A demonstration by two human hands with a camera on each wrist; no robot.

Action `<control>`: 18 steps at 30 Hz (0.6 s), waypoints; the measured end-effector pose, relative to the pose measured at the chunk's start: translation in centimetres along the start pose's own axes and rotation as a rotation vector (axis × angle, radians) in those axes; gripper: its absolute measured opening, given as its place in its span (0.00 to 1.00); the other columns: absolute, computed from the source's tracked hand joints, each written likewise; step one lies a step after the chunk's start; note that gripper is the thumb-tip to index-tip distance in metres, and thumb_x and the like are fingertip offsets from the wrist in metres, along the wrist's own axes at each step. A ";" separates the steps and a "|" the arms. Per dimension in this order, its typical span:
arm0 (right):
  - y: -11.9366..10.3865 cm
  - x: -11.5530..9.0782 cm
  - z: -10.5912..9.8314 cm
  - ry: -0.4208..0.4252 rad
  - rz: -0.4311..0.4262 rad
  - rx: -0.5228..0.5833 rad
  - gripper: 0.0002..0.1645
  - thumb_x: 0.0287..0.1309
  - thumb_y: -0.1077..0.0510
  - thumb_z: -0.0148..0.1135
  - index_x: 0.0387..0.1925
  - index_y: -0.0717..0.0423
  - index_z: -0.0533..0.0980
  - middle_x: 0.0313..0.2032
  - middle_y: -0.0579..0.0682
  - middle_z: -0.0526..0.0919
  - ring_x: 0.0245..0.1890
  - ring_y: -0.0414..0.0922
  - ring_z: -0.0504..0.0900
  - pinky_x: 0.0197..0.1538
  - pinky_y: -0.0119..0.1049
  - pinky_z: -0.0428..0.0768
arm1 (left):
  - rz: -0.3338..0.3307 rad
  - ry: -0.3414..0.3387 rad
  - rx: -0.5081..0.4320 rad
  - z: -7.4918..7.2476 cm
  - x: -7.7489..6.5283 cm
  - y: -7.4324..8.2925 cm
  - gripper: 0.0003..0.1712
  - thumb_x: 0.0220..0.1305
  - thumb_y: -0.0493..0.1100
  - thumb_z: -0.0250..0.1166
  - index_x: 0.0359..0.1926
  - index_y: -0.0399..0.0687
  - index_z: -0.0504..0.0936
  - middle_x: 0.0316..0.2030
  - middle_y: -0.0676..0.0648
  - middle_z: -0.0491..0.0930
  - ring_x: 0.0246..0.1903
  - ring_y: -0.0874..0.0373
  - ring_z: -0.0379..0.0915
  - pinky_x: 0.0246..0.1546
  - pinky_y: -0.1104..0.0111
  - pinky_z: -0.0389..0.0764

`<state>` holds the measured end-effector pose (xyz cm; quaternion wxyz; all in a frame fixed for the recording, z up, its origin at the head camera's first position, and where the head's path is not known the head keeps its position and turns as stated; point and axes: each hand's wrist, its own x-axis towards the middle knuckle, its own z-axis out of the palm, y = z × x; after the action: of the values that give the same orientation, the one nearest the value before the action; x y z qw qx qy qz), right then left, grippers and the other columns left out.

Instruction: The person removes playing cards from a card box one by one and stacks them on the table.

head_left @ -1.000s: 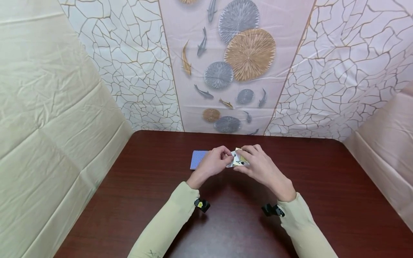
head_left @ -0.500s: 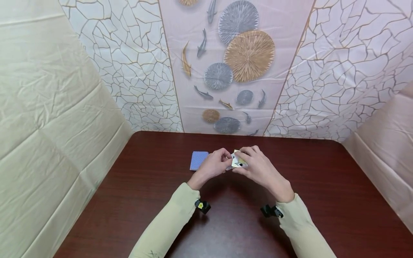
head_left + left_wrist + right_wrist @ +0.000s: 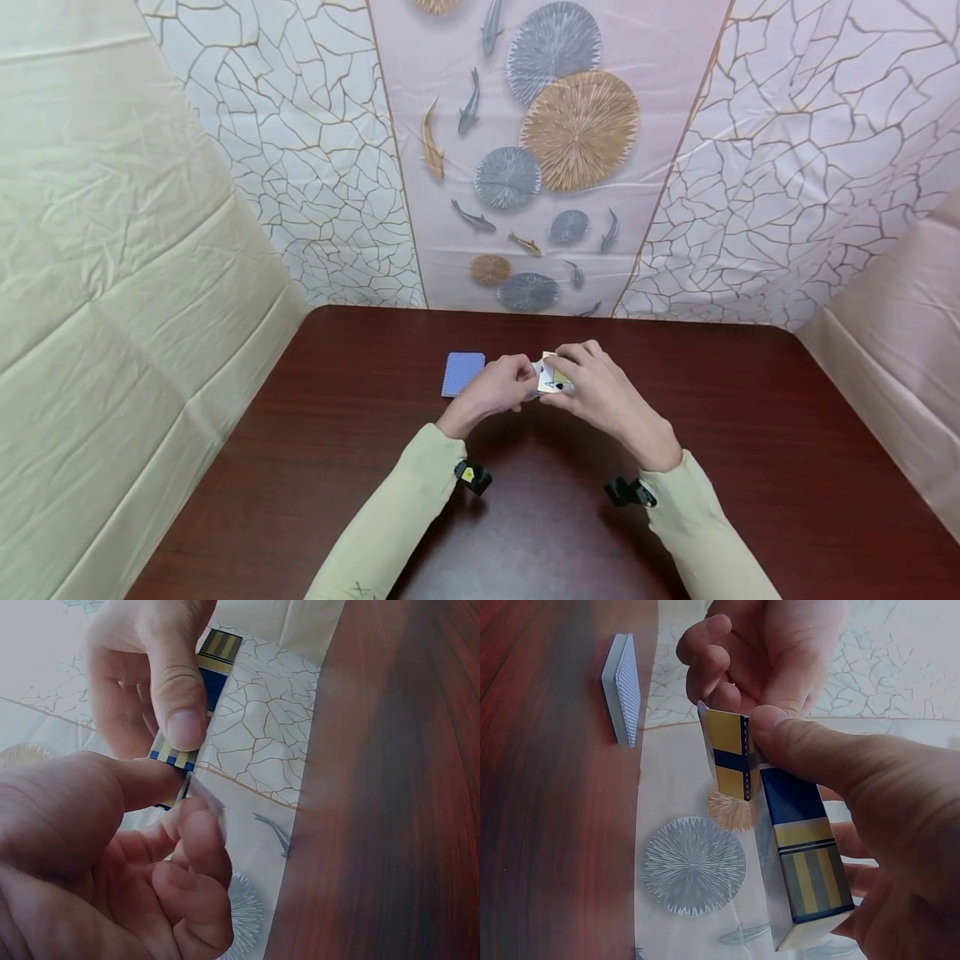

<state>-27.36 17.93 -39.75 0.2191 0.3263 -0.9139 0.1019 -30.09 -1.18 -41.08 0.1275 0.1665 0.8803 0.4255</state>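
- Background, one patterned cloth (image 3: 660, 50) at the rear, flanked by two pale side drapes, the left (image 3: 112, 292) cream, the right (image 3: 900, 333) pinkish. On its central panel you count seven discs (three gold, four grey, one gold cut by the upper edge) and eight fish (two gold, six grey); branching gold lines cover both flanks.
- Surface, one table (image 3: 540, 533), dark reddish brown, glossy, with rounded far corners.
- Card deck (image 3: 463, 374), one: it lies on the table, blue patterned back upward, near your left hand.
- Carton (image 3: 810, 847), one, striped yellow, blue and grey: held between your two hands, to the right of the deck, its face bearing an A and a black spade.
- Hands, two. Your right hand (image 3: 600, 387) clamps the carton, thumb on one narrow side, fingers opposite. Your left hand (image 3: 495, 385) has curled fingers, thumb and forefinger pinching the carton's raised flap (image 3: 729, 746).
- Sleeves (image 3: 390, 517), two, pale; beside their cuffs sit two black wrist devices (image 3: 472, 477).
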 end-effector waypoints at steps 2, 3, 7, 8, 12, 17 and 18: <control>0.0 0.0 0.0 0.001 -0.004 -0.003 0.34 0.43 0.45 0.78 0.51 0.57 0.81 0.49 0.58 0.81 0.48 0.55 0.75 0.48 0.49 0.77 | -0.011 -0.010 0.010 0.0 0.0 0.1 0.02 0.65 0.40 0.58 0.34 0.48 0.75 0.24 0.51 0.77 0.19 0.60 0.75 0.17 0.73 0.71; 0.0 0.0 0.0 0.002 -0.006 -0.006 0.34 0.43 0.44 0.78 0.51 0.57 0.81 0.49 0.58 0.81 0.47 0.55 0.75 0.47 0.49 0.77 | -0.018 -0.014 0.014 0.0 0.0 0.1 0.02 0.65 0.40 0.58 0.34 0.49 0.75 0.24 0.51 0.77 0.18 0.60 0.74 0.16 0.73 0.70; -0.1 0.0 0.1 0.018 -0.018 -0.012 0.34 0.43 0.44 0.78 0.50 0.56 0.81 0.50 0.58 0.81 0.47 0.56 0.76 0.46 0.49 0.78 | -0.030 -0.030 0.029 -0.1 -0.1 0.2 0.02 0.65 0.40 0.58 0.33 0.49 0.75 0.23 0.51 0.77 0.18 0.60 0.74 0.14 0.73 0.67; -0.1 0.0 0.2 0.021 -0.018 -0.013 0.34 0.43 0.44 0.78 0.51 0.56 0.81 0.50 0.59 0.81 0.47 0.56 0.76 0.47 0.48 0.78 | -0.030 -0.037 0.031 -0.2 -0.1 0.2 0.02 0.65 0.40 0.57 0.33 0.49 0.74 0.23 0.51 0.77 0.19 0.59 0.74 0.14 0.73 0.68; -0.2 0.0 0.0 0.016 -0.006 0.007 0.35 0.43 0.43 0.78 0.51 0.56 0.81 0.51 0.60 0.82 0.48 0.57 0.76 0.48 0.48 0.78 | -0.021 -0.074 0.031 -0.6 -0.3 0.3 0.02 0.64 0.40 0.57 0.33 0.48 0.74 0.24 0.49 0.79 0.19 0.59 0.75 0.15 0.72 0.69; -0.4 0.1 -0.2 -0.003 0.002 0.031 0.35 0.43 0.43 0.78 0.51 0.58 0.81 0.48 0.60 0.83 0.46 0.57 0.78 0.47 0.48 0.78 | -0.009 -0.108 0.023 -0.8 -0.4 0.3 0.03 0.65 0.39 0.58 0.33 0.48 0.74 0.23 0.49 0.79 0.20 0.59 0.74 0.15 0.72 0.69; -0.4 0.1 -0.3 -0.006 0.001 0.031 0.36 0.43 0.43 0.78 0.51 0.58 0.81 0.48 0.60 0.83 0.47 0.56 0.78 0.47 0.48 0.78 | -0.010 -0.111 0.023 -0.8 -0.4 0.3 0.03 0.65 0.40 0.58 0.33 0.48 0.74 0.23 0.50 0.78 0.20 0.59 0.74 0.15 0.72 0.69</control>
<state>-27.08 17.68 -39.47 0.2111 0.3294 -0.9130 0.1154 -29.95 -1.80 -40.31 0.1764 0.1870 0.8775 0.4048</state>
